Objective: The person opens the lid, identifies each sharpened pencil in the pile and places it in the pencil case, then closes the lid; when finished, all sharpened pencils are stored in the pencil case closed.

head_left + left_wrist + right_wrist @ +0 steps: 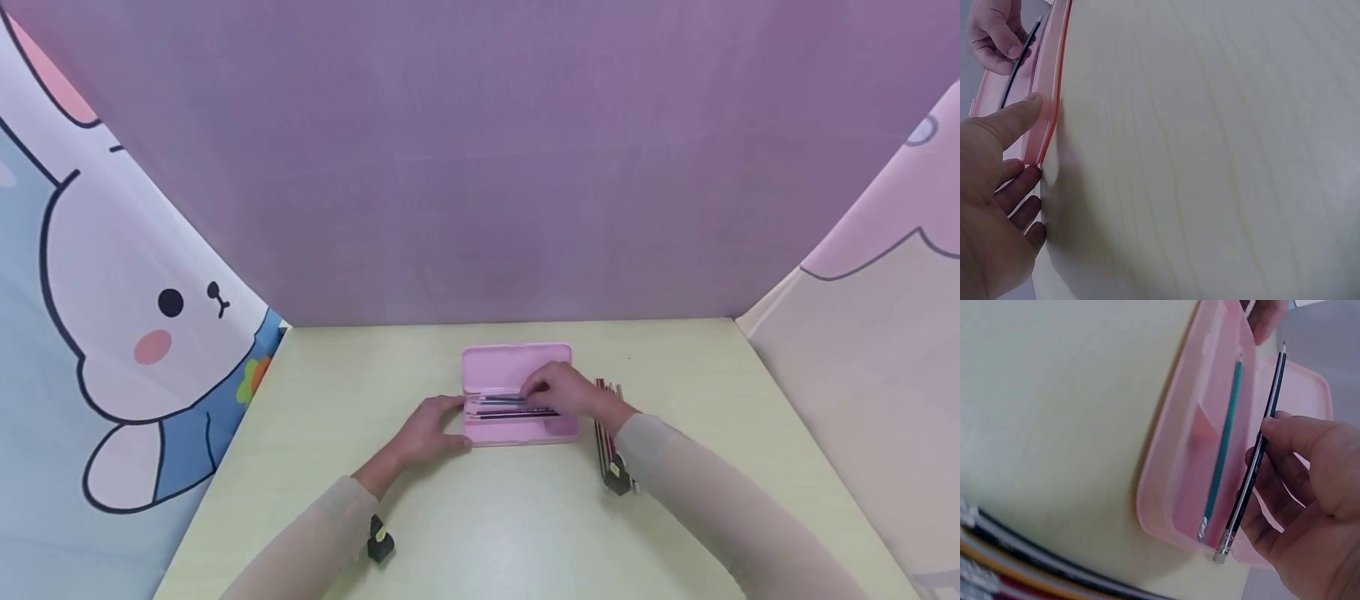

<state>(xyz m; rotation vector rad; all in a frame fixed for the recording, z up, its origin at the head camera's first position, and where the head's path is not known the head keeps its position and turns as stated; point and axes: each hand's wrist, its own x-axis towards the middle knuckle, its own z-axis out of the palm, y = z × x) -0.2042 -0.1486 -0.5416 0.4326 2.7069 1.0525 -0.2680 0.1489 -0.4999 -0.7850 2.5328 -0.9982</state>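
Observation:
The open pink pencil case [517,432] lies with its lid [491,367] folded back. My left hand [426,429] holds its left end, thumb at the front corner and fingers against the end wall; the left wrist view shows the thumb over the rim [1047,119]. Between thumb and fingers, my right hand [1316,469] pinches a black pencil with silver stripes [1248,481], tilted above the case, its point away from the wrist and its eraser end nearer. A green pencil [1225,440] lies inside the case. In the head view, my right hand [562,390] is over the case's right half.
Right of the case, a bundle of pencils [602,450] lies on the pale table [480,517], partly hidden by my right sleeve. Black, yellow and red pencils [1029,553] show there in the right wrist view. A purple cloth wall [510,208] stands behind the table.

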